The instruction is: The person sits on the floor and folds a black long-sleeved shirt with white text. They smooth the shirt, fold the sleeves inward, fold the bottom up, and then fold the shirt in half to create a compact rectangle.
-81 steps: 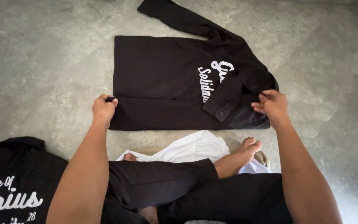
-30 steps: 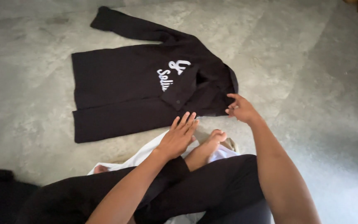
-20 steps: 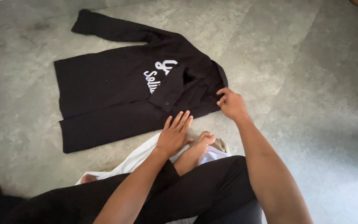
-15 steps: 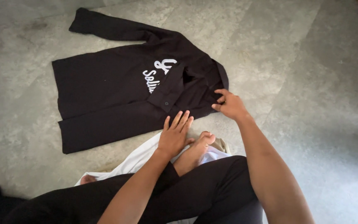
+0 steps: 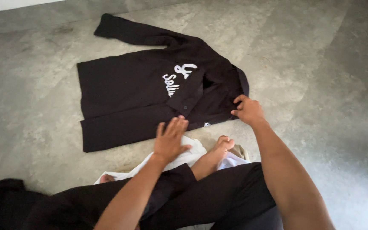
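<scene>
A black long-sleeved shirt (image 5: pixel 128 91) with white lettering lies flat on the grey floor, partly folded, one sleeve stretched to the far left and one folded across its front. My right hand (image 5: pixel 248 110) pinches the shirt's near right edge by the collar. My left hand (image 5: pixel 171 136) hovers flat with fingers spread just above the shirt's near edge, holding nothing.
My crossed legs in black trousers (image 5: pixel 201 200) and a bare foot (image 5: pixel 218 149) rest on a white cloth (image 5: pixel 184 157). Another black garment (image 5: pixel 1 204) lies at the lower left. Bare grey floor (image 5: pixel 320 85) spreads to the right.
My left hand let go of the shirt's left corner and moved right to its near middle edge. My right hand stayed on the collar side. The view shifted.
</scene>
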